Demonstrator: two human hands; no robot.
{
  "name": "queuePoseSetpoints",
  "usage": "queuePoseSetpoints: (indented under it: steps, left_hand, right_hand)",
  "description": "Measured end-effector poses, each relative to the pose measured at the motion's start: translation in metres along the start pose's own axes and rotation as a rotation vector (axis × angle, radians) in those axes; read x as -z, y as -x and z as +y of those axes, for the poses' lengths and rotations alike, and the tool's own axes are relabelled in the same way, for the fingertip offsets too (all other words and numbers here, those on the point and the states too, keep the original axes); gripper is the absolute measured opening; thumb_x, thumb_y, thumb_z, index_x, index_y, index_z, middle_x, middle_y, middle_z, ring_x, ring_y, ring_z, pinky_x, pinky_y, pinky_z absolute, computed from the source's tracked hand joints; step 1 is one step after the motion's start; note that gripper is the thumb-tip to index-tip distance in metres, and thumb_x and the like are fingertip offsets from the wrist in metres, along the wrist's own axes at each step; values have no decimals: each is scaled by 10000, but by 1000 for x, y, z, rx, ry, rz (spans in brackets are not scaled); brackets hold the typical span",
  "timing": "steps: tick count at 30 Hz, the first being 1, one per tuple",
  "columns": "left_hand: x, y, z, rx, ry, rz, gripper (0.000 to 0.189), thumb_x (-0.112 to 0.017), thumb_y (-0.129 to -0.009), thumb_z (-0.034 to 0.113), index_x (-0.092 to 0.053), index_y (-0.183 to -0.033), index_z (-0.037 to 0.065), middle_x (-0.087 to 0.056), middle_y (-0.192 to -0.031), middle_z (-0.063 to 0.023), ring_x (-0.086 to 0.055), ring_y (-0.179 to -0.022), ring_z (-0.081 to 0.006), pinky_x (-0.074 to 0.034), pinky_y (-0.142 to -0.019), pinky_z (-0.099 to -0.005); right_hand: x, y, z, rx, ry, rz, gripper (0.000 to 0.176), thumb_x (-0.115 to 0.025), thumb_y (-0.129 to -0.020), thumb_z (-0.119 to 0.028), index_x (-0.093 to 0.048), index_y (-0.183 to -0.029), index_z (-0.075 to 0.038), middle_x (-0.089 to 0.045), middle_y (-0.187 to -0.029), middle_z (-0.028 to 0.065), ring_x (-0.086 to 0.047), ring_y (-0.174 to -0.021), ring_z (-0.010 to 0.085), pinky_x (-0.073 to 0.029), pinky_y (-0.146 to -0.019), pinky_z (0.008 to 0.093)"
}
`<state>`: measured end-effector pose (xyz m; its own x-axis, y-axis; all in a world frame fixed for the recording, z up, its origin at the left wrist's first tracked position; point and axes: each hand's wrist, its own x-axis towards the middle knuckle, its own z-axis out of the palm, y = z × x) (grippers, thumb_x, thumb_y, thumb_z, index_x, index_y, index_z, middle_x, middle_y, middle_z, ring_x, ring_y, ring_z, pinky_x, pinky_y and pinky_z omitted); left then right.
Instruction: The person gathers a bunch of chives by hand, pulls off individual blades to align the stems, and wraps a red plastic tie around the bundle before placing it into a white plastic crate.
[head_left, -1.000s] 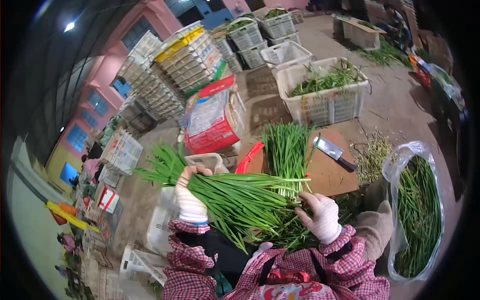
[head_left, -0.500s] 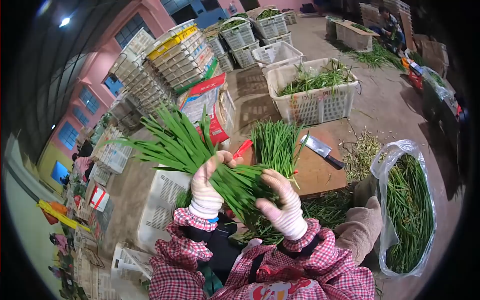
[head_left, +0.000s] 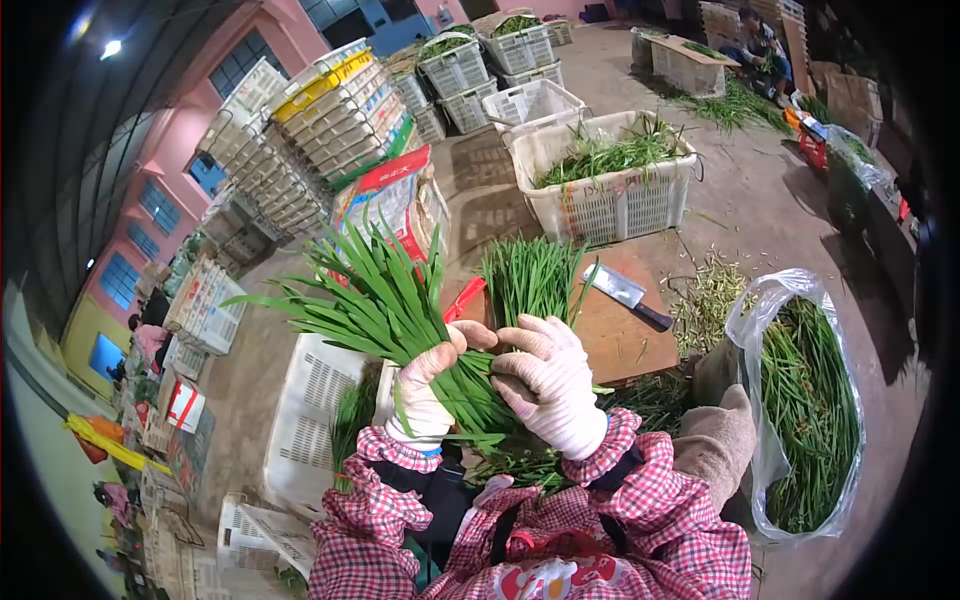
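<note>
Gloves of pale knit cover both our hands in the head view. Our left hand (head_left: 425,385) has its grip closed round the stems of a long, flat-leaved green chive bunch (head_left: 370,295). The bunch fans up and to the left just above our red-checked sleeves. Our right hand (head_left: 550,385) curls against the same stems, its grip wrapped on them from the other side.

Ahead, a white slotted plastic crate (head_left: 610,205) holds loose green stalks, and stacked pale crates (head_left: 320,110) rise at the far left. At our right a clear plastic bag (head_left: 745,340) stands full of chives. An upturned white crate (head_left: 310,420) lies low at our left.

Between these, the brown wooden surface (head_left: 620,345) carries a second green pile (head_left: 530,275) and a steel cleaver with a dark handle (head_left: 625,292). Trimmings litter the grey concrete floor (head_left: 760,210) of the hall.
</note>
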<state>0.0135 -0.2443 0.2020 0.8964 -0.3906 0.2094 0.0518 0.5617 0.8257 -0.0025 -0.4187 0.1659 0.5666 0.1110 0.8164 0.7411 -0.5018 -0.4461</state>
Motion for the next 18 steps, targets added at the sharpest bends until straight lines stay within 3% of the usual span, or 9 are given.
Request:
queuePoseSetpoints:
  steps: [3,6,7,9,10,13,15,18]
  left_hand:
    - [13,2,-4,-14,39,0,318,-663,-865,216,-592,-1056,-28,-604,-1103,-151,-597,-1042,-259,-499,-924,-407]
    - [25,8,-4,71,142,39,370,-661,-866,222,-553,-1129,-16,-593,-1139,-176,-555,-1166,-307,-475,-981,-461]
    - [31,9,-5,62,183,74,414,-663,-863,233,-530,-1143,-40,-593,-1135,-181,-551,-1169,-327,-467,-986,-489]
    - [36,14,-2,97,198,74,431,-664,-858,242,-526,-1137,-57,-595,-1112,-186,-545,-1172,-348,-465,-979,-514]
    - [40,15,-2,54,191,54,443,-670,-849,255,-531,-1127,-61,-598,-1094,-189,-546,-1164,-368,-467,-966,-531]
    - [47,25,3,43,238,266,368,-658,-847,238,-568,-1086,-27,-616,-1059,-153,-563,-1127,-374,-444,-975,-563]
    - [73,30,-1,-135,256,190,210,-584,-888,227,-611,-982,41,-627,-1048,-106,-614,-1003,-338,-395,-998,-619]
    - [79,40,10,-137,246,230,150,-516,-900,202,-586,-924,72,-623,-1031,-53,-602,-956,-253,-401,-992,-615]
  right_hand:
    - [-2,4,0,18,16,14,229,-729,-658,-93,-638,-867,-85,-615,-1054,86,-556,-1055,314,-433,-896,434]
    - [-8,21,8,-397,-504,103,111,-688,-778,-74,-639,-871,-40,-648,-1043,123,-597,-1020,277,-453,-911,381]
    - [-7,24,11,-559,-715,77,114,-666,-817,-92,-641,-905,-23,-655,-1079,113,-597,-1008,219,-453,-898,345]
    - [8,28,14,-911,-1068,147,165,-659,-846,-140,-638,-934,-2,-656,-1098,120,-594,-990,195,-438,-899,322]
    - [1,42,29,-888,-1267,246,219,-662,-856,-195,-632,-946,2,-658,-1100,127,-593,-988,190,-431,-916,323]
    - [4,66,60,-800,-1718,428,197,-674,-841,-224,-640,-917,-45,-659,-1074,118,-591,-1033,251,-429,-979,449]
    - [15,76,66,-813,-1770,576,164,-683,-839,-218,-647,-908,-74,-661,-1048,93,-579,-1090,278,-424,-994,510]
    - [33,94,70,-849,-1762,748,140,-670,-856,-229,-653,-910,-101,-665,-1054,77,-582,-1104,275,-409,-1024,524]
